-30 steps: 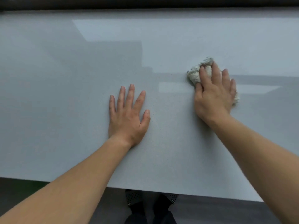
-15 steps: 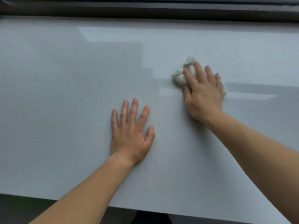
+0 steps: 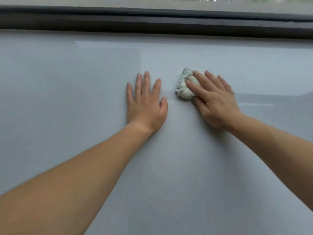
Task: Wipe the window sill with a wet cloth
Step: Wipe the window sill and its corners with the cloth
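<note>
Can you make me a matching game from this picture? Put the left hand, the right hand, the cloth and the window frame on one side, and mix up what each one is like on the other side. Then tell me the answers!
Things:
1. left hand
2. right hand
3. cloth
4. window frame

What it is like:
A. dark strip along the far edge of the window sill
B. pressing down on the cloth
C. flat on the bare sill, fingers spread, holding nothing
D. whitish and bunched up, partly hidden under fingers

Right pairs: 1-C, 2-B, 3-D, 4-A
</note>
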